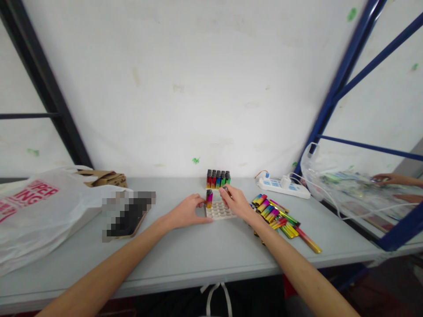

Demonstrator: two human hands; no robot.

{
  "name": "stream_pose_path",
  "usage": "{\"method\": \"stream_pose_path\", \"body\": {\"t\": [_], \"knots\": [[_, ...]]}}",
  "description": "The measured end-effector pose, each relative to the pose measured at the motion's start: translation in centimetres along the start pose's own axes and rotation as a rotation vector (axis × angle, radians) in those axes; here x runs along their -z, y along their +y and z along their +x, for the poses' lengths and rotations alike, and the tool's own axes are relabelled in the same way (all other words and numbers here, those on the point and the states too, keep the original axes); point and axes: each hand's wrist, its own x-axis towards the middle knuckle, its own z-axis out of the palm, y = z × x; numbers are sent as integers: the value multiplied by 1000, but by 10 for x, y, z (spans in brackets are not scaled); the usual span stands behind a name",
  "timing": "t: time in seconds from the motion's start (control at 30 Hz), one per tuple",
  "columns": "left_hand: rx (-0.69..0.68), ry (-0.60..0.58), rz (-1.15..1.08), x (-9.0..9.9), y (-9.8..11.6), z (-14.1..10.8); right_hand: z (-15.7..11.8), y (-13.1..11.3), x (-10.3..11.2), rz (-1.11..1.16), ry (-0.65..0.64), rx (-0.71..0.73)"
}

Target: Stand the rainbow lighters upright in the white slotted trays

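A pale tray with round holes (220, 213) lies on the table in front of me. One purple and yellow lighter (209, 199) stands upright at its back left corner. My left hand (191, 211) is at the tray's left side, thumb and fingers apart, with the fingertips by that lighter. My right hand (236, 202) is closed over the tray's right part, its fingers pinched on a lighter whose dark top (226, 189) shows; the rest is hidden. Behind the tray stand rows of upright lighters (218, 179) in red, blue and green. Right of my right hand lies a pile of shiny multicoloured lighters (272, 214).
A white power strip (283, 187) with cables sits at the back right. On the left are a white plastic bag (49, 211), folded cardboard (107, 178) and a blurred dark phone-like object (127, 218). Another person's hands (393, 179) are beyond the blue frame (333, 94).
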Motion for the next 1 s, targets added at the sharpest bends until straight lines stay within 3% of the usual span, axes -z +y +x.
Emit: {"method": "stream_pose_path", "body": {"t": [0.13, 0.27, 0.4, 0.67, 0.87, 1.0], "knots": [[-2, 9, -16, 1, 1, 0, 0, 0, -2, -148, -54, 138], [7, 8, -19, 1, 2, 0, 0, 3, -5, -154, -156, 101], [11, 20, -10, 0, 2, -1, 0, 2, -6, -106, -164, 56], [20, -2, -3, 1, 5, -2, 4, -1, -15, -206, -250, 201], [16, -2, 10, 1, 4, -1, 3, -14, -18, -545, -202, 68], [9, 3, 1, 1, 3, -1, 1, -18, -11, -534, -268, 50]]}}
